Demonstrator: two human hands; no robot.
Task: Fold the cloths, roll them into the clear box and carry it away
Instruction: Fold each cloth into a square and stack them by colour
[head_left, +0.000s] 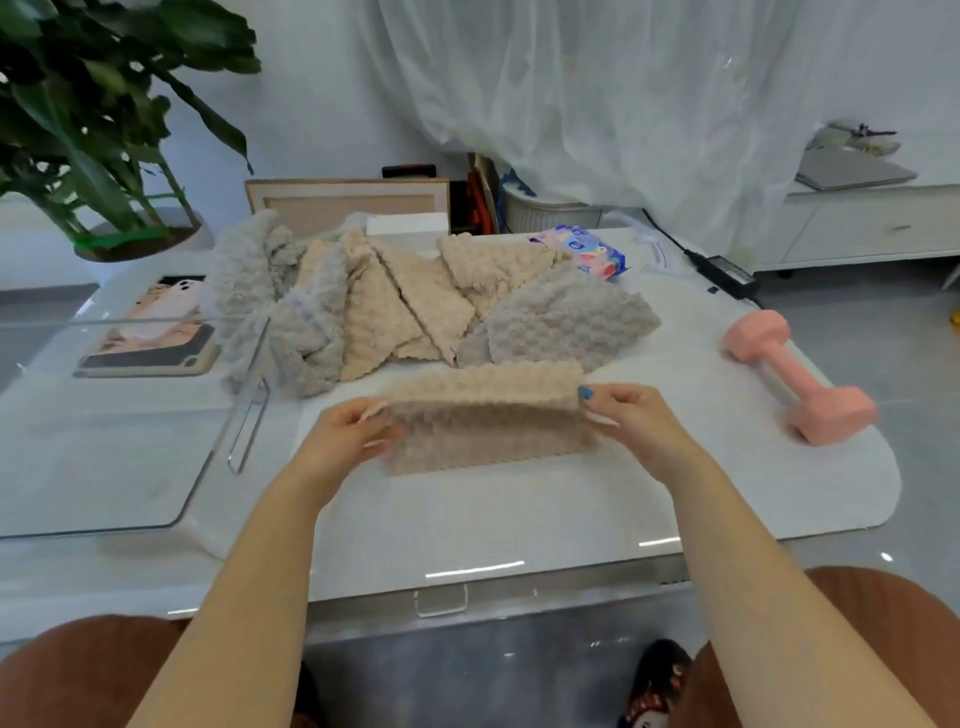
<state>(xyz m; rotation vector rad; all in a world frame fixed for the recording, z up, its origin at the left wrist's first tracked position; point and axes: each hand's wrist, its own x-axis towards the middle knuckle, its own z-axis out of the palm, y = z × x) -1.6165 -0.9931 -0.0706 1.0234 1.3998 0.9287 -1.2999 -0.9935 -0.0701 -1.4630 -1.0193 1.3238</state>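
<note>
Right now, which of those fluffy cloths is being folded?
The beige cloth nearest the person, pinched at its ends by the left hand and right hand. The others lie untouched in a pile behind it.

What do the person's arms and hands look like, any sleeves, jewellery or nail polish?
Both forearms are bare, with no sleeves or watch in view. The right hand has a thumbnail painted teal-blue; the left hand has long, pale nails.

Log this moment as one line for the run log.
step: folding beige cloth | left hand: pinches its left end | right hand: pinches its right end | cloth pile: heaped behind | clear box: at left
</note>
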